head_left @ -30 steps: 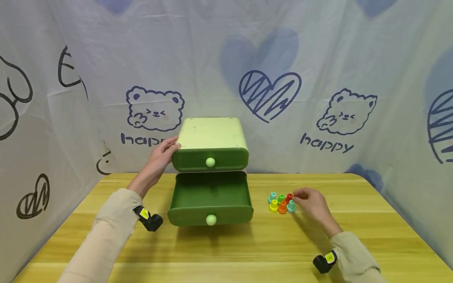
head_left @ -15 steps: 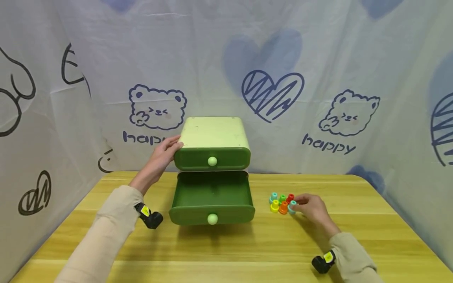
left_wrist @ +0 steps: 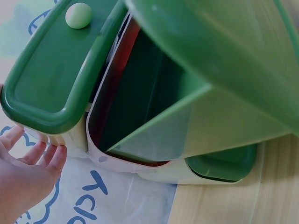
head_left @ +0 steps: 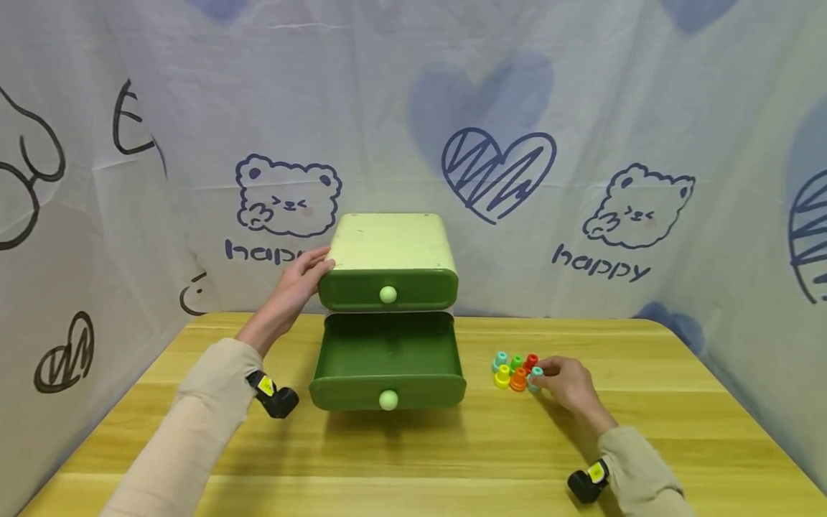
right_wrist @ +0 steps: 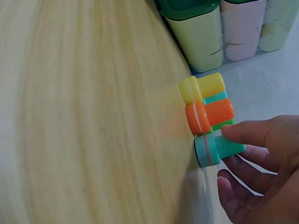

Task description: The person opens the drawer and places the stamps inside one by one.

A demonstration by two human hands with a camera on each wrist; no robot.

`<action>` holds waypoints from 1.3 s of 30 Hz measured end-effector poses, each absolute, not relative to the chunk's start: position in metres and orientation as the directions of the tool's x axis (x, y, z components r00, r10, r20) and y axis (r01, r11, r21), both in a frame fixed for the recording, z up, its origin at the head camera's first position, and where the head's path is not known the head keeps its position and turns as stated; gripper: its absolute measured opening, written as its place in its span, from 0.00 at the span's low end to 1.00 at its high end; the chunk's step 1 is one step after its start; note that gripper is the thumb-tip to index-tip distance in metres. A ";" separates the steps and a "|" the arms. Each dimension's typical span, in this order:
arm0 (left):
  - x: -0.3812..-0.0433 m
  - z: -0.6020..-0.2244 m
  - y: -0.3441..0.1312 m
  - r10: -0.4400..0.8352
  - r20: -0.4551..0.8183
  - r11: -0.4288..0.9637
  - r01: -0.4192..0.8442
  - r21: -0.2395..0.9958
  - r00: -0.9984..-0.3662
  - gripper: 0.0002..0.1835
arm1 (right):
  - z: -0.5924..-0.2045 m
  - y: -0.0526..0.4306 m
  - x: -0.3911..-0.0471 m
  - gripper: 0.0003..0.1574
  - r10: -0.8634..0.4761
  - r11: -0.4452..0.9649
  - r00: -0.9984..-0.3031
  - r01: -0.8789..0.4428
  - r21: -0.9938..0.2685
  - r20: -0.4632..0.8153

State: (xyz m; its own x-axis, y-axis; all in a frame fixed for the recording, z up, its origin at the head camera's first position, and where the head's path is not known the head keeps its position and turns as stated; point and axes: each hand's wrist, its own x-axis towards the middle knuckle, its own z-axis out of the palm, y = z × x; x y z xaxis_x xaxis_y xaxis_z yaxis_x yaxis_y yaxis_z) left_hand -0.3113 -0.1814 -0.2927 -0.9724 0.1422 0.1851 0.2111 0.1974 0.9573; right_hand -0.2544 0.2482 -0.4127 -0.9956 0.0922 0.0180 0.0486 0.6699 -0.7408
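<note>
In the head view, my left hand (head_left: pixel 293 294) rests against the upper left side of a drawer cabinet (head_left: pixel 390 240) with a pale top and green drawer fronts. Its fingers lie fairly straight along that side in the left wrist view. A lower drawer (head_left: pixel 388 393) is pulled out, its green inside bare. To the right, my right hand (head_left: pixel 568 384) pinches the handle of a teal toy stamp (right_wrist: pixel 208 150) between thumb and fingers. The stamp stands upright beside an orange stamp (head_left: pixel 518 380) and a red stamp (head_left: pixel 531 361).
A yellow stamp (head_left: pixel 502 377), a green stamp (head_left: pixel 516 362) and another teal stamp (head_left: pixel 500 360) complete the cluster on the wooden table (head_left: pixel 517 459). A printed cloth (head_left: pixel 388 108) hangs behind the table. The open drawer juts toward the front.
My right hand has come down slightly from beside the red stamp to the near teal stamp and now pinches it. The left hand stays on the cabinet; the head view has shifted a little.
</note>
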 end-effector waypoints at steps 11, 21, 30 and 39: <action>-0.311 -0.292 -0.183 0.135 0.186 0.201 0.211 0.957 -0.973 0.32 | -0.395 0.250 -0.251 0.16 0.034 0.698 -0.995 -0.041 -0.715 0.090; -0.310 -0.294 -0.184 0.136 0.180 0.202 0.205 0.958 -0.974 0.32 | -0.371 0.235 -0.246 0.18 -0.033 0.718 -0.983 -0.148 -0.680 0.179; -0.309 -0.294 -0.183 0.132 0.178 0.213 0.204 0.956 -0.975 0.32 | -0.358 0.213 -0.241 0.19 -0.104 0.670 -0.983 -0.182 -0.720 0.151; -0.309 -0.294 -0.181 0.134 0.183 0.219 0.210 0.953 -0.974 0.32 | -0.342 0.202 -0.250 0.21 -0.180 0.648 -0.980 -0.180 -0.740 0.082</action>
